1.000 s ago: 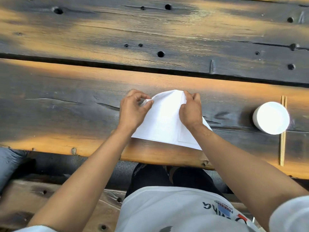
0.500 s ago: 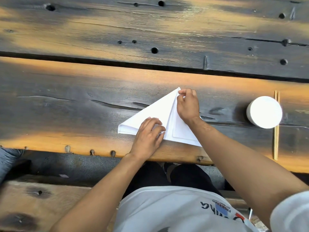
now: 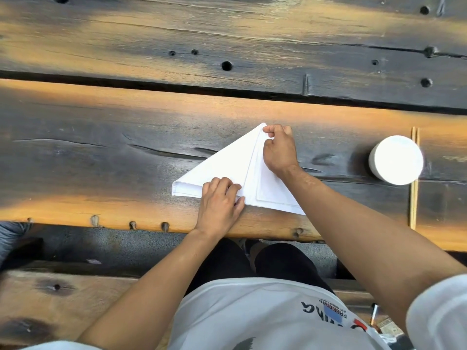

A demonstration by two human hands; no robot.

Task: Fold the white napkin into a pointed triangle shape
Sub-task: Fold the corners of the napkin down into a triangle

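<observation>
The white napkin (image 3: 228, 168) lies on the dark wooden table near its front edge, folded into a triangle with its point at the top. A left flap is folded down over it, leaving a crease down the middle. My right hand (image 3: 279, 150) pinches the top point between thumb and fingers. My left hand (image 3: 219, 200) presses curled fingers on the napkin's bottom edge near the lower end of the crease. My right forearm hides the napkin's right part.
A white cup (image 3: 395, 160) stands to the right on the table (image 3: 101, 160), with a pair of wooden chopsticks (image 3: 413, 188) lying just beyond it. A dark gap between planks runs across behind the napkin. A bench and my lap are below the table edge.
My left hand folded the left upper flap down and moved from the top to the bottom edge. My right hand shifted up to the point. The napkin's rounded top became a sharp point.
</observation>
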